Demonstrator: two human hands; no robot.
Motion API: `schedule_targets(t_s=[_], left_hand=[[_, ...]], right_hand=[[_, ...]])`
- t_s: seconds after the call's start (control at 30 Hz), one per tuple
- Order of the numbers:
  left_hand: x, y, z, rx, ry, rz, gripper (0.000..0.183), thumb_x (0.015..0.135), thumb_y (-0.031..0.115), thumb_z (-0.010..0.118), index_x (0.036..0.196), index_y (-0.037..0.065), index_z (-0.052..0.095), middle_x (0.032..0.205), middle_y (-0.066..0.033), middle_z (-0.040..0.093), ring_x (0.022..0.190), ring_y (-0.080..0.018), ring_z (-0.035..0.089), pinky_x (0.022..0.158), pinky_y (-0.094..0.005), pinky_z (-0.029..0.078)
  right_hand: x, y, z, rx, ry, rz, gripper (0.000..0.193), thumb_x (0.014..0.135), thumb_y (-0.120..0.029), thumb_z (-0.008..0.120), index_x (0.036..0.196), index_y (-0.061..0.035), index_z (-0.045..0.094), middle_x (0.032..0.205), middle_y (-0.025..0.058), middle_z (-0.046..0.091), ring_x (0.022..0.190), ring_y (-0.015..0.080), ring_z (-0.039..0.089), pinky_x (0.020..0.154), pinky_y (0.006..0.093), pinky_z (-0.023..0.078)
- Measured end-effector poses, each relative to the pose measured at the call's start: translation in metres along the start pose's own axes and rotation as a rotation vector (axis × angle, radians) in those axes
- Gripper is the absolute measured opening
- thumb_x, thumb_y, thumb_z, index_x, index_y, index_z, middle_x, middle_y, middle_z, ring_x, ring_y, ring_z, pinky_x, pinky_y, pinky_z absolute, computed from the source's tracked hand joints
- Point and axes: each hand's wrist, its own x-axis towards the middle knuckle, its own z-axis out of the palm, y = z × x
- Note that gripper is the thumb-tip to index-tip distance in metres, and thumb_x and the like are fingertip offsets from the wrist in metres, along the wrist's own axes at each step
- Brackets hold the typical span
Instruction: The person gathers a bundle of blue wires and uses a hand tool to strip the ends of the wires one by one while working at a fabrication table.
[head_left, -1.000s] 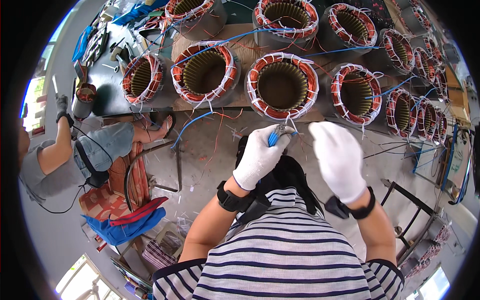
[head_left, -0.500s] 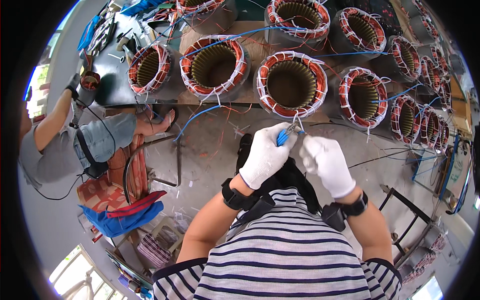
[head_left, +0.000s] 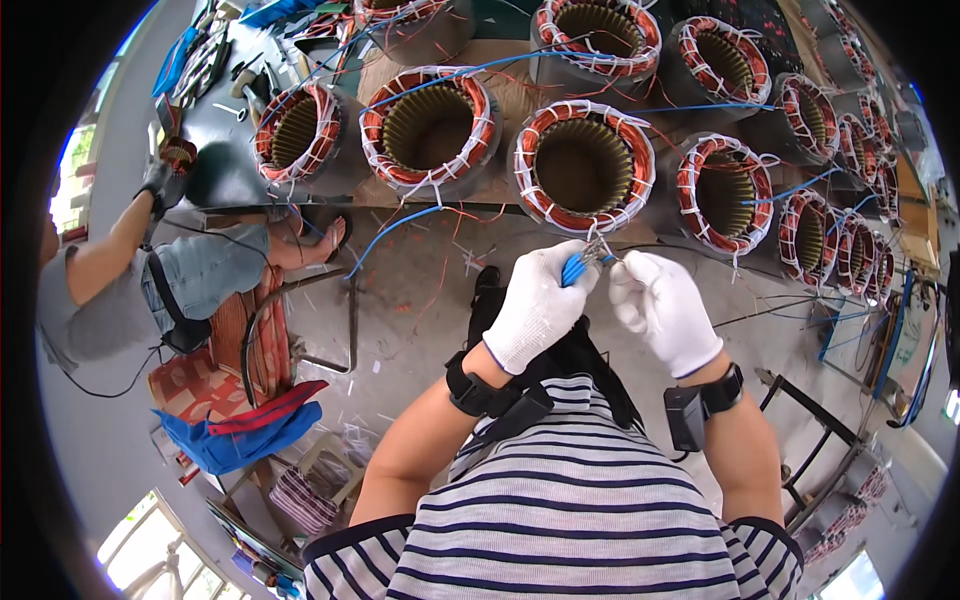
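Note:
My left hand [head_left: 538, 305], in a white glove, grips a small blue-handled tool [head_left: 577, 266] with metal tips. My right hand [head_left: 662, 310], also gloved, is pinched at the tool's tips, holding a thin wire end there. Both hands meet just below a motor stator [head_left: 583, 165] wound with copper wire and tied with white cord, standing on the bench [head_left: 520, 95]. A second stator [head_left: 432, 125] stands to its left, a third stator [head_left: 725, 190] to its right.
Several more stators line the bench to the back and right, with blue and red leads trailing off. A seated person [head_left: 150, 290] works at the left bench end. A metal stool frame [head_left: 300, 330], blue cloth and wire scraps lie on the floor.
My hands have come together. The right hand moved left from apart to pinch at the tool's tips. My view has shifted a little lower over the bench.

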Motion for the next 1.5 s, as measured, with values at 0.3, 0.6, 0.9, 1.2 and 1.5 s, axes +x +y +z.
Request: schedule_targets(t_s=[0.3, 0.6, 0.9, 1.2, 1.5], left_hand=[[0.001, 0.003, -0.005, -0.002, -0.055, -0.044, 0.018, 0.085, 0.005, 0.057, 0.099, -0.002, 0.066, 0.071, 0.0016, 0.057, 0.065, -0.0045, 0.047, 0.060, -0.0229, 0.042], [0.001, -0.015, 0.000, 0.106, 0.015, 0.151, 0.019, 0.086, 0.005, 0.057, 0.101, -0.001, 0.066, 0.074, -0.0022, 0.061, 0.068, -0.0057, 0.049, 0.065, -0.0228, 0.044], [-0.011, -0.010, 0.000, 0.243, 0.126, 0.252, 0.019, 0.087, 0.005, 0.057, 0.103, -0.001, 0.064, 0.078, -0.0109, 0.065, 0.069, -0.0129, 0.060, 0.068, -0.0254, 0.047], [-0.071, 0.034, -0.035, 0.421, -0.289, 0.203, 0.015, 0.084, 0.008, 0.061, 0.096, 0.000, 0.064, 0.076, -0.0144, 0.066, 0.067, -0.0199, 0.063, 0.066, -0.0287, 0.049], [-0.079, 0.040, -0.010, 0.028, -0.631, -0.166, 0.020, 0.090, 0.019, 0.059, 0.096, 0.000, 0.062, 0.065, 0.0038, 0.054, 0.060, -0.0042, 0.044, 0.056, -0.0228, 0.039]], right_hand=[[0.016, -0.006, -0.006, -1.601, 0.218, -1.291, 0.014, 0.078, -0.014, 0.066, 0.087, -0.0057, 0.060, 0.074, 0.0036, 0.057, 0.062, 0.0149, 0.055, 0.052, 0.0259, 0.041], [0.006, 0.027, -0.007, -0.205, 0.089, -0.135, 0.018, 0.089, -0.020, 0.060, 0.088, -0.0026, 0.063, 0.073, 0.0028, 0.061, 0.053, 0.0081, 0.052, 0.048, 0.0210, 0.041], [-0.008, 0.045, -0.012, -1.562, 0.554, -0.962, 0.019, 0.071, -0.014, 0.067, 0.089, -0.0083, 0.062, 0.084, 0.0068, 0.054, 0.084, 0.0257, 0.054, 0.069, 0.0381, 0.043], [-0.064, 0.052, 0.024, -0.667, 0.105, -0.757, 0.036, 0.076, -0.013, 0.069, 0.110, -0.0050, 0.061, 0.103, 0.0093, 0.054, 0.090, 0.0239, 0.053, 0.079, 0.0327, 0.045], [-0.082, 0.091, 0.024, 0.025, 0.102, -0.583, 0.007, 0.086, -0.005, 0.062, 0.089, 0.0007, 0.065, 0.087, 0.0016, 0.055, 0.082, 0.0086, 0.053, 0.073, 0.0224, 0.042]])
